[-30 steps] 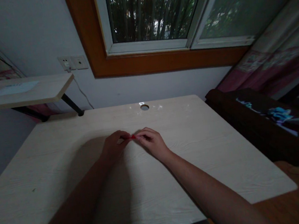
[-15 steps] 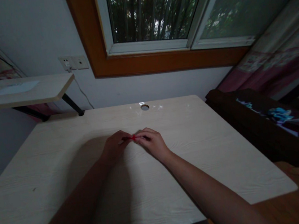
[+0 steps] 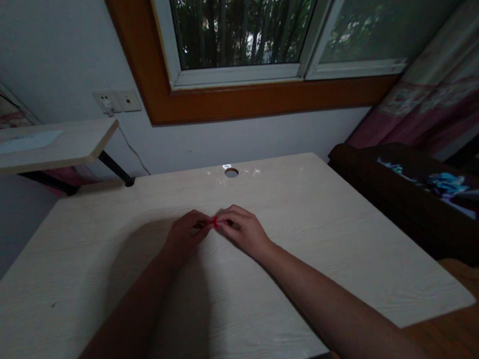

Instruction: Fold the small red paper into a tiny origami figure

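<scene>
Between my two hands is a small red strip (image 3: 214, 223), like a cord or ribbon with a knot or crossing at its middle; it is too small to tell its exact kind. My left hand (image 3: 185, 232) pinches its left side, thumb and fingers pressed together. From the other side my right hand (image 3: 242, 226) pinches it the same way. Both hands rest low over the pale wooden desk (image 3: 302, 265), fingertips almost meeting. The ends of the strip are hidden within the fingers.
A raised shelf (image 3: 87, 148) on black legs stands at the desk's back left, with a pale sheet (image 3: 23, 142) on it. Near the back edge is a round cable hole (image 3: 232, 173). Beyond are a window (image 3: 238, 22) and a wall socket (image 3: 116, 101). Dark furniture (image 3: 397, 183) stands at right.
Both hands keep their pinch on the red strip. The fingers have shifted only slightly, and the strip's middle sits a touch lower.
</scene>
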{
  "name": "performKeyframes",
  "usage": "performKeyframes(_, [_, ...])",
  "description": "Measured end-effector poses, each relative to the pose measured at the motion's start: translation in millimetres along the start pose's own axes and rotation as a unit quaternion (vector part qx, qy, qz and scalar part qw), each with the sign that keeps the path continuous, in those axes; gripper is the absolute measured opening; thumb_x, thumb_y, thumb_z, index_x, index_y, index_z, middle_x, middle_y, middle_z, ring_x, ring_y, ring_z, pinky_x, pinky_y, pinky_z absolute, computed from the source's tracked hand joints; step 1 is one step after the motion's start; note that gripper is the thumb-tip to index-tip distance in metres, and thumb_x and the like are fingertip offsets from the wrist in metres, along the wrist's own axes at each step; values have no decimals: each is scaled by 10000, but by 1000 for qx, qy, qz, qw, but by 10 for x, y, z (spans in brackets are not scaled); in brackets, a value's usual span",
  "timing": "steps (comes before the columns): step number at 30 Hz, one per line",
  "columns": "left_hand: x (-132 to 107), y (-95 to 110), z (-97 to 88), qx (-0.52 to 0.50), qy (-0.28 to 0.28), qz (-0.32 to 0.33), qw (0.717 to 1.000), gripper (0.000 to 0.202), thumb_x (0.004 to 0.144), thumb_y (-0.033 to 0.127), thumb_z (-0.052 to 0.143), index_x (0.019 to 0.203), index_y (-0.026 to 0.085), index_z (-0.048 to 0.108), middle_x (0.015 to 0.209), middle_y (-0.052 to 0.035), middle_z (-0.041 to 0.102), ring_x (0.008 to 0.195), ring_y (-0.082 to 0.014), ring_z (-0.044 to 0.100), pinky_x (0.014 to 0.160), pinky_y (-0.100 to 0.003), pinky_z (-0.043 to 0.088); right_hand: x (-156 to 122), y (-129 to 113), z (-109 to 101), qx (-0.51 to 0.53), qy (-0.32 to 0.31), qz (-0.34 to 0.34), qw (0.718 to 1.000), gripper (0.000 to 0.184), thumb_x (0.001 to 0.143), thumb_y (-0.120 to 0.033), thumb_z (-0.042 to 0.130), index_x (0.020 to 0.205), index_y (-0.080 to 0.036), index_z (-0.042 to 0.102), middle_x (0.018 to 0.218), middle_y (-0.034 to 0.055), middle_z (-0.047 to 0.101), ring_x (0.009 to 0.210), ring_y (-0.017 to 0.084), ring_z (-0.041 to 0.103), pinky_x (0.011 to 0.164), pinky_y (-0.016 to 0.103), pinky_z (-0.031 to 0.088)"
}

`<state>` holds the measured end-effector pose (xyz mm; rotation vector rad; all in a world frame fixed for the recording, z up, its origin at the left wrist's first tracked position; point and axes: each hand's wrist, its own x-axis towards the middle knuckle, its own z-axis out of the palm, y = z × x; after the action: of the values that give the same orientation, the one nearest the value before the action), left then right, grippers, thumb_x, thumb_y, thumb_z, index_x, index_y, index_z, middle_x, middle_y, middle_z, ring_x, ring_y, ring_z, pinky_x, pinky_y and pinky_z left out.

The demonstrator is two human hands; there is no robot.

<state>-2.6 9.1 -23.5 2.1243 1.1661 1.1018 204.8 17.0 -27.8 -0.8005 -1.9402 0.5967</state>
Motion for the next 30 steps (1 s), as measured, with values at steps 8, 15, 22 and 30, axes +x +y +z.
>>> performKeyframes(8, [-1,-41,-3,33,-2,2,999,102,871,233,635,961,197,668,894,-26,702,785,-133,681,762,-245,567,4,-18,-22,-41,-14,-33,999,95,951,-202,604,997,-221,685,951,58,656,898,183,600,811,301,481])
performKeyframes(15, [-6,-57,-3,72,-10,14,997,79,879,191,608,936,201,661,884,-15,700,794,-129,668,766,-246,548,5,-17,-13,-41,-8,-25,999,100,955,-210,602,993,-227,693,937,57,659,881,179,609,797,297,491])
performKeyframes(22, [0,-29,-19,33,21,-18,999,65,867,225,641,920,201,671,869,-17,705,775,-129,675,737,-230,550,20,-23,-17,-13,7,-16,1000,110,941,-231,638,1031,-241,700,955,53,668,878,175,616,785,298,498])
performKeyframes(30, [0,-45,-33,-17,13,-5,1000,131,885,250,631,993,203,689,940,-43,696,826,-132,674,754,-230,564,1,7,-5,-8,11,-3,1000,112,941,-212,628,1013,-234,711,931,46,669,813,157,607,729,273,491])
